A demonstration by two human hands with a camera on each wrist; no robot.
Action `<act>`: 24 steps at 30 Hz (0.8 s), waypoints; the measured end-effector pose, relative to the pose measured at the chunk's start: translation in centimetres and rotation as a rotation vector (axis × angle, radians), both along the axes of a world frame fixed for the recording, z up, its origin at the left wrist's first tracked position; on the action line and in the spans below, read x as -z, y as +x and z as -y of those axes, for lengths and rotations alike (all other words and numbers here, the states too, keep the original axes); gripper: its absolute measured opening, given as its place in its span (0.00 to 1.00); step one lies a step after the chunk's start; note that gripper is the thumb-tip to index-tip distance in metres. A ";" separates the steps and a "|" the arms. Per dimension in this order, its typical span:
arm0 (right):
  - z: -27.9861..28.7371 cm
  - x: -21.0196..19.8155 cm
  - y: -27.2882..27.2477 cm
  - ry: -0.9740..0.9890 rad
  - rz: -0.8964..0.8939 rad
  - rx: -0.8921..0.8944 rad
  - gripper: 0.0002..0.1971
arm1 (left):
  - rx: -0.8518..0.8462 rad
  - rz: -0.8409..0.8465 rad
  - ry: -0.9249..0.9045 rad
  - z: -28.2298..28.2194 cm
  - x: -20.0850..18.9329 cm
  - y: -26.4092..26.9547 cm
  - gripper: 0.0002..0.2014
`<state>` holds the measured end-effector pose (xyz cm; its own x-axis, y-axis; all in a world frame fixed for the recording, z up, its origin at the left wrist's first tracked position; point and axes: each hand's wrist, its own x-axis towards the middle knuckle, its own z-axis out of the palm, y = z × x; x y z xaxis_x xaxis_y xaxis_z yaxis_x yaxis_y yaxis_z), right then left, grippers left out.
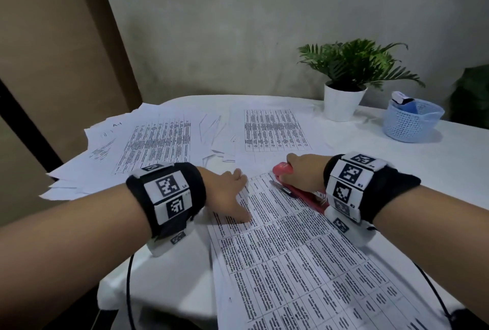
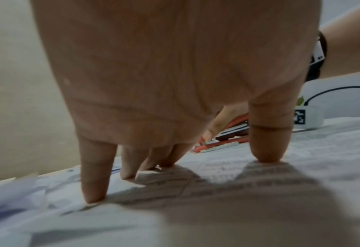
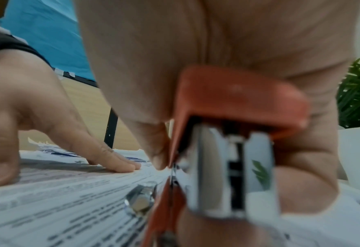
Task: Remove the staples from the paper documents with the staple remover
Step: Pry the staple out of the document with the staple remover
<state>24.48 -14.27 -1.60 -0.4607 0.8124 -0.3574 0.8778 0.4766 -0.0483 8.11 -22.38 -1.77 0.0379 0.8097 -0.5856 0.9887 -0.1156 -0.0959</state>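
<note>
Near the middle of the frame, the right hand point(image 1: 301, 171) squeezes the hard red staple remover point(image 1: 284, 169). The left hand point(image 1: 232, 192), fingers flat, pins the thin, floppy paper point(image 1: 304, 263), which could tear.

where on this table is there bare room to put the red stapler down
Bare white tablecloth lies right of the right hand, before the white plant pot and pale blue woven basket. A smaller patch sits near the left wrist, at the table's front edge. The far left is crowded with loose printed sheets; the stapled document fills the middle.
</note>
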 end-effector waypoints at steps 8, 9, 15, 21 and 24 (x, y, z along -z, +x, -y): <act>-0.1 -0.1 -1.8 0.037 -0.029 0.008 0.23 | 0.019 0.053 -0.021 -1.0 0.3 1.4 0.46; -0.1 -0.1 -2.0 0.042 -0.027 0.009 0.23 | 0.019 0.045 -0.025 -1.1 0.4 1.5 0.46; -0.1 -0.2 -2.5 0.051 0.038 -0.016 0.20 | 0.003 0.049 -0.048 -1.2 0.4 1.7 0.45; 0.7 -0.5 -3.7 0.120 0.255 -0.216 0.18 | 0.010 0.052 -0.077 -1.5 0.5 1.2 0.45; 0.1 0.0 -3.9 0.130 0.233 -0.194 0.17 | 0.020 0.066 -0.095 -1.8 0.3 1.0 0.47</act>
